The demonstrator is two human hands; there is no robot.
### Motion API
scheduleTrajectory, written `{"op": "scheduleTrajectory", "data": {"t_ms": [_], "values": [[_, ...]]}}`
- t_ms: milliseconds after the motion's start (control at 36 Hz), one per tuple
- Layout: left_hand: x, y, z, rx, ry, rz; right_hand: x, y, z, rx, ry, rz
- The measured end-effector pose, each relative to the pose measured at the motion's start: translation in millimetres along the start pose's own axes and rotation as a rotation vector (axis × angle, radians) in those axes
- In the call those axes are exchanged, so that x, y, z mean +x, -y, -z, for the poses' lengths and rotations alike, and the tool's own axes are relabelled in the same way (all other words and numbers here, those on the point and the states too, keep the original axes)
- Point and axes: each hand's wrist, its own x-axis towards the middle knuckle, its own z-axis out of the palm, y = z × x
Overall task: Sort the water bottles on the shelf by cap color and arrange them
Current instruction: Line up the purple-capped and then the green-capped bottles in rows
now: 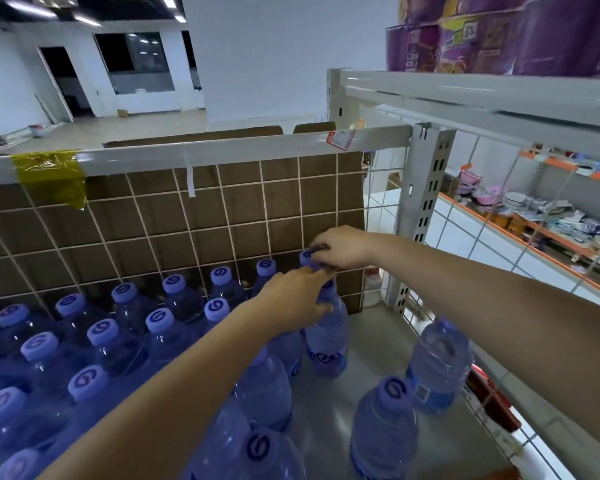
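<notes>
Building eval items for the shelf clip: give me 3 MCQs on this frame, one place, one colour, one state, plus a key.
1. Where do the two loose bottles stand?
A. On the right part of the shelf, apart from the packed rows
B. On the floor
C. On the shelf above

2. What colour are the caps in the packed rows?
A. Red
B. Light purple-blue
C. Green

3. What is the left hand doing?
A. Hanging idle
B. Gripping a bottle near its neck
C. Pressing flat on the wire grid

Key:
1 A: the near loose bottle and the far loose bottle stand on bare shelf, right of the packed rows.
2 B: every cap in view, such as this cap, is light purple-blue.
3 B: the left hand curls round the held bottle by its neck; the right hand pinches the cap of the back-row bottle.
</notes>
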Motion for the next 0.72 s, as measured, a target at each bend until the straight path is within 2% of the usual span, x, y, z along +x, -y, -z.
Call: {"op": "scheduleTrajectory", "data": {"t_ms": [222,389,500,639,722], "values": [[-11.3,-3.8,3.8,0.005,-0.031,-0.028,-35.8,-3.3,4.6,-0.007,-0.047,-0.069],[-27.2,-6.7,13.9,-0.007,-0.156,-0.062,-68.6,-1.7,10.1,-0.011,-0.081,-0.153],[-41.9,-23.6,22.5,-0.084,-0.075,-0.143,-92.5,-4.1,16.9,-0.115,-0.071,-0.262],[-62.4,-55.6,26.3,-0.203,0.115,-0.241,-126.5,-5.2,14.1,-0.361,0.120,-0.430],[-73.7,-72.8,21.9,-0.180,0.192,-0.285,-135.8,-12.6,4.5,-0.407,0.159,-0.532]]}}
